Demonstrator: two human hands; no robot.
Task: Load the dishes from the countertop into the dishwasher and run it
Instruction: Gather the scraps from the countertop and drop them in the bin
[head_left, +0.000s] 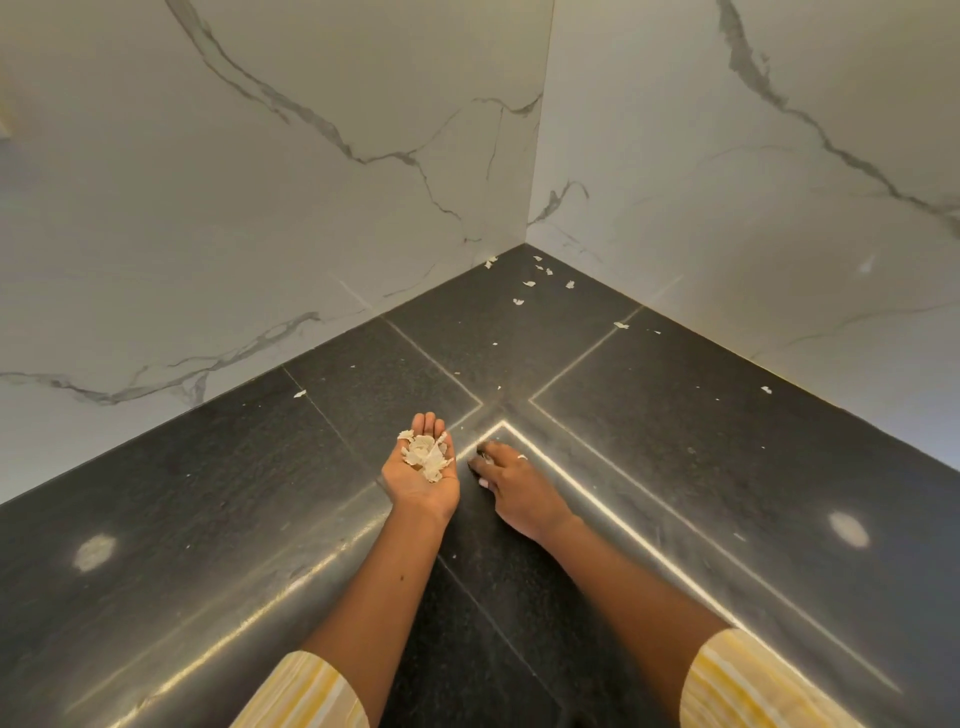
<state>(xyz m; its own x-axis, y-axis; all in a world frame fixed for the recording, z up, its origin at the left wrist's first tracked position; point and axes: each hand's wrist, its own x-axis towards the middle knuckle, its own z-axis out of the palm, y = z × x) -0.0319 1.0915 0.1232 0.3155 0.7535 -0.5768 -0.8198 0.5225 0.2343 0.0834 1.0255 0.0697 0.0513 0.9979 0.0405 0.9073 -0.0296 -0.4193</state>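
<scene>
Handful of pale flakes (426, 457) in left hand (422, 492), grip wide — right hand (511, 483) touching countertop (675, 467), grip unclear.

Cupping a small heap of pale flakes (426, 458) in the upturned left hand (422, 483) over the dark countertop (675, 467), right hand (511, 486) palm-down just beside it with fingertips (475, 464) on the stone by the seam corner, plus more loose scraps (529, 283) scattered far back toward the marble walls (260, 182), yellow-striped sleeves (306, 691) nearest.
</scene>
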